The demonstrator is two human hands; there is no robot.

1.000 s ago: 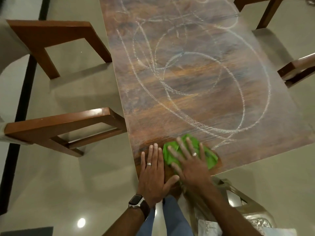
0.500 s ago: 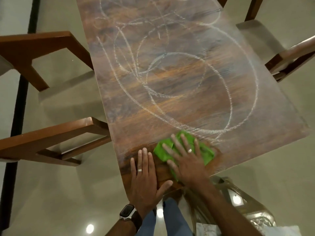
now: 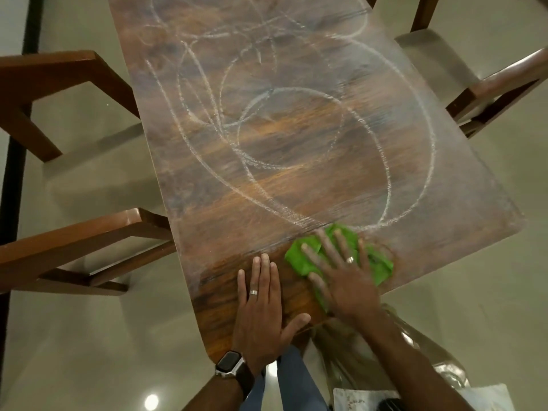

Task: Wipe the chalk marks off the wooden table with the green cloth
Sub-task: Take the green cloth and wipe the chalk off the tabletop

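R grip [image 3: 344, 280] spread flat, pressing green cloth [image 3: 376, 262] under it on worktop [image 3: 267, 161]. L grip [image 3: 261, 310] flat, fingers together, just beside. Chalk marks [image 3: 385, 161] beyond R fingertips.

right hand [image 3: 344, 280] flat on green cloth [image 3: 376, 262] | left hand [image 3: 261, 307] flat on wooden table [image 3: 225, 238] | chalk marks [image 3: 296, 137] beyond

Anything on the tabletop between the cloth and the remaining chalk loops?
Nothing visible. The right hand presses the green cloth flat at the near edge; the chalk marks begin right beyond it on bare wooden table.
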